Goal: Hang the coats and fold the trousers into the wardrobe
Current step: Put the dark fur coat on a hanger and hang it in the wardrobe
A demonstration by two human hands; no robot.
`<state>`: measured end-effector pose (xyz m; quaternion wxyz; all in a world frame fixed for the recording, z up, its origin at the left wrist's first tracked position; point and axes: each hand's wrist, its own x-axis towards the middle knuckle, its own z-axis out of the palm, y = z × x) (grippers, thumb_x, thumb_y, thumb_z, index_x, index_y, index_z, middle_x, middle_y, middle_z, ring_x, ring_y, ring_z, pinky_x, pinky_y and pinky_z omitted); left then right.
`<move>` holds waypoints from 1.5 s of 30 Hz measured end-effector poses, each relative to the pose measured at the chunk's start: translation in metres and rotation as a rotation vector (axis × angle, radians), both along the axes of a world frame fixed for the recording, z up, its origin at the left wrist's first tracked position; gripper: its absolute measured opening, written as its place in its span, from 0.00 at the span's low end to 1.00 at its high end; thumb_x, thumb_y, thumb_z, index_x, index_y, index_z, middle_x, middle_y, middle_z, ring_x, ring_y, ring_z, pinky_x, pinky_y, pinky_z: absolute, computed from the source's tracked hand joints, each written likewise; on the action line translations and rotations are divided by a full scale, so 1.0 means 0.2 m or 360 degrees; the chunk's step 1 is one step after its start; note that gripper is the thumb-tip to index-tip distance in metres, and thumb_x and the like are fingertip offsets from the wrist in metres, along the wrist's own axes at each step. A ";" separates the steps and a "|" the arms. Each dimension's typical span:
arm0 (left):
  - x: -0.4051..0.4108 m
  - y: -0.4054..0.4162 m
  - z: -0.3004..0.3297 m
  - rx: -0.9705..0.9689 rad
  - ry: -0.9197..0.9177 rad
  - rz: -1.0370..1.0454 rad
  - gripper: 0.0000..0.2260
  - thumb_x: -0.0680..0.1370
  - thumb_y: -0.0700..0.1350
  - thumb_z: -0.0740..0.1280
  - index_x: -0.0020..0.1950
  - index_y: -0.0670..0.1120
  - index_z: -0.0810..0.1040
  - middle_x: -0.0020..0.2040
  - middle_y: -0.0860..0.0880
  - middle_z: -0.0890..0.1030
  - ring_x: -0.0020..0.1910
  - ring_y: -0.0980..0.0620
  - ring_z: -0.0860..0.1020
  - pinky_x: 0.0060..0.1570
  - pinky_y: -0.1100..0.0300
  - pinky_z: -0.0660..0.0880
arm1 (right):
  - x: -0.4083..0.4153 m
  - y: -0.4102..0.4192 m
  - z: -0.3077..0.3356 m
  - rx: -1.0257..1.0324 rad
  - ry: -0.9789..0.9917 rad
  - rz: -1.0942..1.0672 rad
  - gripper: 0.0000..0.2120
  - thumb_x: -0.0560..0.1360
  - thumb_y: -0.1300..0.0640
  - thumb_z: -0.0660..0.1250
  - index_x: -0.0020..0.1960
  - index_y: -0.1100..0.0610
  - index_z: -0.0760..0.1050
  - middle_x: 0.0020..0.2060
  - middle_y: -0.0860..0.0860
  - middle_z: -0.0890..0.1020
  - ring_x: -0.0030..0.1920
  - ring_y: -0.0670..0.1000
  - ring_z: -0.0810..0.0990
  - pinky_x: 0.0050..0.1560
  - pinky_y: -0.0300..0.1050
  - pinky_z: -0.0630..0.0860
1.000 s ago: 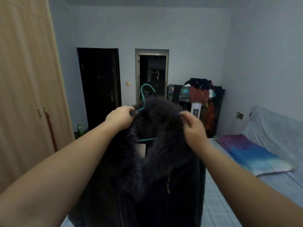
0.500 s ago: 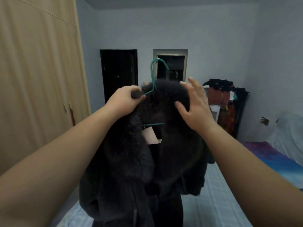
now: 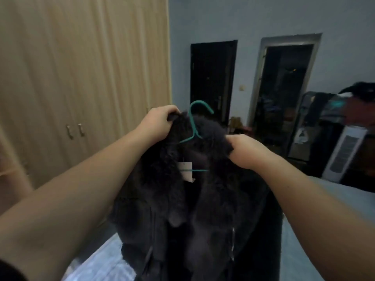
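Head view, hands: the left hand (image 3: 160, 120) is clenched on the furry collar at the left shoulder of a dark coat (image 3: 194, 199), and the right hand (image 3: 246, 152) grips the collar on the other side.
Head view, coat: held up in the air in front of the person, over the bed (image 3: 334, 209), already threaded on a green wire hanger (image 3: 193, 126) whose hook stands free above the collar (a pale tag (image 3: 185, 171) dangles by the hanger's lower bar).
Head view, step in hand: by the look of it, settling the coat's shoulders square on the hanger before it goes to the rail; no trousers can be made out.
Head view, next move: likely one hand must shift to the hook while the other opens the wardrobe (image 3: 81, 78), whose doors are shut, their two small handles (image 3: 75, 131) side by side.
Head view, surface: the bed's pale covering shows below and to the right of the coat.
Head view, room: dim, blue-grey walls; a dark door (image 3: 213, 78) and an open doorway (image 3: 284, 88) in the far wall; a cluttered rack of clothes (image 3: 334, 110) and a white upright appliance (image 3: 343, 153) at far right.
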<state>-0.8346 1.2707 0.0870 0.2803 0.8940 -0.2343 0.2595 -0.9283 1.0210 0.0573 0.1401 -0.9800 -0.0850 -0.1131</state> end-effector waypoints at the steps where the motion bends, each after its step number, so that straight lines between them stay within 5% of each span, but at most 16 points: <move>1: -0.02 0.02 0.00 -0.0076 0.0010 0.0055 0.09 0.77 0.37 0.66 0.54 0.46 0.83 0.51 0.45 0.85 0.53 0.45 0.81 0.50 0.60 0.72 | 0.01 0.04 -0.01 -0.0047 0.0032 0.0074 0.07 0.78 0.51 0.63 0.51 0.39 0.75 0.48 0.45 0.83 0.51 0.54 0.82 0.47 0.49 0.78; 3: -0.04 0.07 0.04 -0.0275 0.0124 0.0203 0.06 0.77 0.40 0.69 0.53 0.45 0.82 0.48 0.47 0.83 0.50 0.47 0.80 0.47 0.63 0.70 | 0.01 0.15 -0.03 0.0000 0.0001 0.0225 0.07 0.78 0.51 0.64 0.48 0.37 0.73 0.44 0.42 0.81 0.50 0.52 0.82 0.44 0.47 0.75; 6: -0.09 0.19 0.09 -0.0690 0.0602 0.0304 0.15 0.76 0.51 0.73 0.57 0.43 0.81 0.46 0.48 0.81 0.48 0.49 0.81 0.42 0.65 0.73 | 0.00 0.28 -0.03 0.0206 -0.0173 0.0351 0.11 0.78 0.52 0.64 0.57 0.39 0.78 0.49 0.46 0.85 0.51 0.54 0.82 0.46 0.48 0.77; 9: -0.18 0.33 0.14 -0.0735 0.0893 0.0308 0.31 0.79 0.64 0.62 0.65 0.38 0.78 0.60 0.43 0.80 0.58 0.45 0.80 0.55 0.60 0.75 | 0.00 0.36 -0.04 0.0454 -0.0327 0.0237 0.14 0.77 0.51 0.63 0.61 0.39 0.77 0.49 0.49 0.86 0.50 0.58 0.82 0.47 0.51 0.78; 14: -0.46 0.69 0.32 0.0373 0.0652 0.0254 0.35 0.79 0.69 0.50 0.66 0.44 0.79 0.65 0.47 0.79 0.66 0.49 0.76 0.66 0.61 0.67 | -0.01 0.54 -0.06 0.0845 -0.0341 0.0209 0.08 0.76 0.51 0.64 0.45 0.37 0.77 0.39 0.43 0.84 0.44 0.49 0.82 0.47 0.52 0.81; 17: -0.63 0.97 0.35 0.0534 0.0568 0.0036 0.46 0.67 0.80 0.54 0.73 0.50 0.72 0.66 0.58 0.75 0.67 0.60 0.72 0.65 0.67 0.65 | -0.06 0.74 -0.01 0.0904 -0.0401 0.0249 0.13 0.77 0.55 0.66 0.40 0.37 0.75 0.39 0.42 0.83 0.45 0.50 0.82 0.47 0.49 0.79; 19: -0.74 1.13 0.34 0.0515 0.0528 -0.0036 0.45 0.65 0.75 0.67 0.76 0.53 0.66 0.66 0.61 0.73 0.65 0.64 0.71 0.64 0.71 0.64 | -0.09 0.90 0.02 0.0928 -0.0405 0.0318 0.13 0.75 0.55 0.67 0.40 0.36 0.76 0.39 0.42 0.83 0.47 0.51 0.83 0.49 0.50 0.79; 21: -0.81 1.29 0.30 0.0568 0.0370 0.0017 0.35 0.70 0.59 0.76 0.73 0.52 0.69 0.64 0.58 0.76 0.62 0.63 0.73 0.64 0.68 0.67 | -0.14 1.09 0.07 0.0903 -0.0398 0.0411 0.12 0.72 0.50 0.67 0.40 0.31 0.76 0.39 0.42 0.83 0.49 0.52 0.83 0.52 0.53 0.80; 24: -0.92 1.55 0.26 0.0498 0.0353 0.0044 0.14 0.75 0.47 0.75 0.59 0.51 0.79 0.52 0.56 0.82 0.47 0.68 0.77 0.55 0.69 0.73 | -0.19 1.41 0.15 0.0783 -0.0390 0.0590 0.17 0.73 0.51 0.67 0.44 0.25 0.75 0.40 0.41 0.83 0.51 0.53 0.84 0.55 0.55 0.79; 26: -1.01 1.73 0.24 0.0355 0.0436 0.0080 0.07 0.77 0.44 0.73 0.51 0.53 0.79 0.46 0.58 0.82 0.40 0.74 0.76 0.47 0.76 0.71 | -0.23 1.62 0.17 0.0698 -0.0408 0.0670 0.18 0.75 0.54 0.67 0.56 0.30 0.75 0.46 0.43 0.85 0.55 0.53 0.83 0.57 0.53 0.79; 28: -1.07 1.90 0.22 0.0230 0.0432 0.0186 0.06 0.77 0.44 0.72 0.48 0.55 0.79 0.44 0.58 0.82 0.40 0.72 0.76 0.44 0.77 0.69 | -0.25 1.82 0.16 0.0628 -0.0468 0.0705 0.21 0.75 0.55 0.66 0.64 0.37 0.74 0.53 0.46 0.85 0.57 0.53 0.82 0.58 0.53 0.78; 32: -1.13 2.18 0.14 -0.0187 0.0543 0.0373 0.07 0.77 0.46 0.73 0.54 0.51 0.83 0.50 0.52 0.85 0.49 0.58 0.80 0.54 0.65 0.75 | -0.24 2.19 0.14 0.0311 -0.0569 0.0617 0.22 0.75 0.54 0.66 0.69 0.44 0.73 0.60 0.50 0.79 0.62 0.60 0.77 0.61 0.58 0.73; 35: -1.17 2.28 0.09 -0.0469 0.0563 0.0444 0.05 0.77 0.42 0.72 0.49 0.53 0.82 0.42 0.56 0.83 0.39 0.64 0.77 0.38 0.77 0.72 | -0.22 2.41 0.11 0.0149 -0.0479 0.0440 0.26 0.77 0.47 0.66 0.74 0.46 0.66 0.68 0.52 0.72 0.68 0.60 0.70 0.65 0.59 0.67; 40: -1.16 2.28 -0.01 -0.0974 0.0601 0.0531 0.09 0.76 0.40 0.73 0.56 0.49 0.82 0.43 0.53 0.82 0.39 0.58 0.79 0.35 0.72 0.74 | -0.18 2.53 0.02 0.0622 -0.0436 0.0570 0.36 0.75 0.48 0.71 0.79 0.47 0.59 0.76 0.50 0.65 0.75 0.57 0.63 0.74 0.60 0.64; 45: -1.06 2.15 -0.05 -0.1411 0.0512 0.0593 0.12 0.76 0.37 0.72 0.59 0.42 0.81 0.51 0.44 0.83 0.49 0.47 0.81 0.50 0.58 0.77 | -0.23 2.52 -0.03 0.1120 -0.0273 0.0762 0.30 0.78 0.57 0.68 0.77 0.49 0.63 0.75 0.51 0.68 0.75 0.51 0.65 0.77 0.51 0.61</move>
